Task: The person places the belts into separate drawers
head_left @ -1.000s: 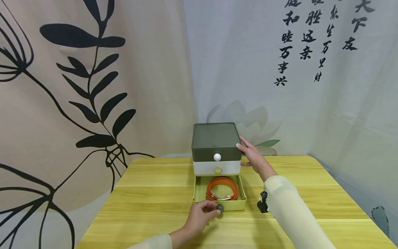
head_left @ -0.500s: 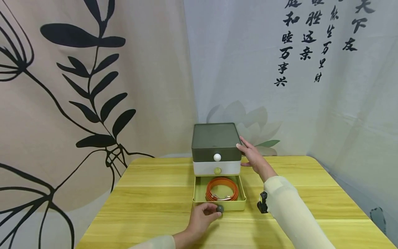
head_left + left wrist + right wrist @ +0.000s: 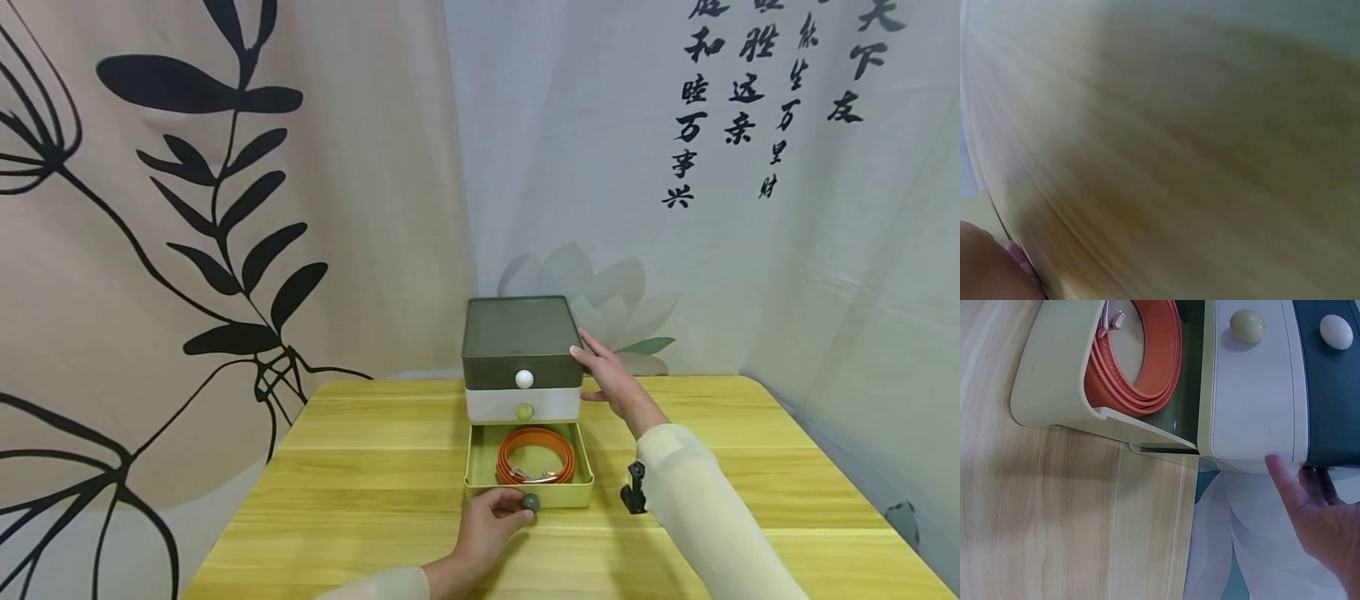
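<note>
A small stacked drawer box (image 3: 517,329) stands at the back of the table, dark green over white over pale yellow-green. Its bottom drawer (image 3: 566,497) is pulled out and holds a coiled orange belt (image 3: 502,467) with a silver buckle. My left hand (image 3: 480,529) pinches the drawer's dark round knob (image 3: 531,502) between thumb and fingers. Only a blurred piece of that hand (image 3: 991,269) shows in the left wrist view. With fingers extended, my right hand (image 3: 618,390) rests against the box's right side; in the right wrist view its thumb (image 3: 1282,478) touches the white tier.
The upper tiers, both closed, carry a white knob (image 3: 524,379) and a yellow-green knob (image 3: 525,411). Under everything is a wood-grain table (image 3: 360,475). Behind it hangs a printed cloth (image 3: 390,208) with plants and writing.
My left wrist and sleeve have shifted slightly to the right, with the fingers still at the knob. The drawer, the belt and my right hand look the same.
</note>
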The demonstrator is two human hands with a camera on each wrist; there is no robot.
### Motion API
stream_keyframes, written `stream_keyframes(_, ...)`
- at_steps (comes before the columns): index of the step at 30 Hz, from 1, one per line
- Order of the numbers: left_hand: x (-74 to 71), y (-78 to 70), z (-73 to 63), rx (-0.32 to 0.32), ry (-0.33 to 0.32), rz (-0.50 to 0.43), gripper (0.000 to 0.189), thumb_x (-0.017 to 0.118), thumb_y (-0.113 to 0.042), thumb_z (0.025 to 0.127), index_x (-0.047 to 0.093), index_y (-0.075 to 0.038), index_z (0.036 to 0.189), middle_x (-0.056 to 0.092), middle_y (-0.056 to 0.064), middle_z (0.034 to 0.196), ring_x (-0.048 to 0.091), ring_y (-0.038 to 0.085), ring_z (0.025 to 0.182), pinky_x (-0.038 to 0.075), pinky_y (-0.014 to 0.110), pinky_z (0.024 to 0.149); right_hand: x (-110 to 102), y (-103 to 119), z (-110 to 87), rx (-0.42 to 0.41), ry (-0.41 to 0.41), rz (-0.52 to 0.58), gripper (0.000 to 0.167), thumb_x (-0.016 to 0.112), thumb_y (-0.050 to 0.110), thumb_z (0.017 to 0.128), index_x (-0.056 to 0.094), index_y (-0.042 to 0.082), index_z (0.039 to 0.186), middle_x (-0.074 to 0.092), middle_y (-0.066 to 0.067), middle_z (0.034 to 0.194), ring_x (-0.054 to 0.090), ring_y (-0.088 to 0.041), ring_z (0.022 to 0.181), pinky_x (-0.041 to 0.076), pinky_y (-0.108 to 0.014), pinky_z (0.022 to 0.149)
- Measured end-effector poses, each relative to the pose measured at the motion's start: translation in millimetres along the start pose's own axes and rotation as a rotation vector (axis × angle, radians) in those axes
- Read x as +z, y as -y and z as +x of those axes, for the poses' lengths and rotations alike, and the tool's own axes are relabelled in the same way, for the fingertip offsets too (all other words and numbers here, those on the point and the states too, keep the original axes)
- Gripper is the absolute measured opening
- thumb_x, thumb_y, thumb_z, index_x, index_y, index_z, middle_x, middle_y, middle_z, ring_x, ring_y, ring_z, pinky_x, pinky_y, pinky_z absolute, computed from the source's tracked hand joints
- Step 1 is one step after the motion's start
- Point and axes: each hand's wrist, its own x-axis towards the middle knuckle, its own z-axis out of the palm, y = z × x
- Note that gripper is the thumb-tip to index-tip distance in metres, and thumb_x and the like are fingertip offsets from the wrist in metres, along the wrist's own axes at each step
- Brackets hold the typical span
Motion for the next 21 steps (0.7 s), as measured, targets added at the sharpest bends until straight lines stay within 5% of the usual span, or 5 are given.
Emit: stream_keyframes(21,5.4,-0.6,0.2,-0.029,-0.055,0.037,0.016,0.081,-0.003,0.080,0.073,0.000,0.094,0.071,0.005,0.085,0.061,0.012,0.075,0.051,0.020,0.065,1.4,1.8,-2.2,-0.009,0.009,0.008,0.066,0.046,0.039,0.106,0.009,0.033,0.160,0.003,-0.014,0.165,0.015,-0.040,0.147,0.038,-0.064,0.102)
